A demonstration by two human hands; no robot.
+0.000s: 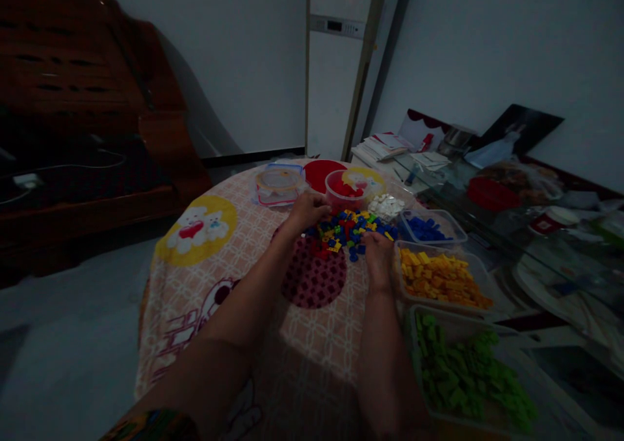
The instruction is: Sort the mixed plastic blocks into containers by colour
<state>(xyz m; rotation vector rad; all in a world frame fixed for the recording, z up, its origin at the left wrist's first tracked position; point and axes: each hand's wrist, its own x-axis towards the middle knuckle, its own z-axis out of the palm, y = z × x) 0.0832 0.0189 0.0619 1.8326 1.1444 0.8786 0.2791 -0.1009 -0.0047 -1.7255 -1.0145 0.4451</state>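
A mixed pile of toy bricks in blue, yellow, red and green lies on the patterned tablecloth. At the pile's far left edge is my left hand, fingers curled together, close to a clear round tub with red bricks inside. My right hand is closed at the pile's right edge, beside the yellow-brick box. Whatever either hand's fingertips hold is too dark and small to make out. White bricks lie heaped behind the pile.
Clear boxes of blue bricks, yellow bricks and green bricks line the right side. Lidded containers and a red disc sit at the back. A cluttered glass table adjoins on the right.
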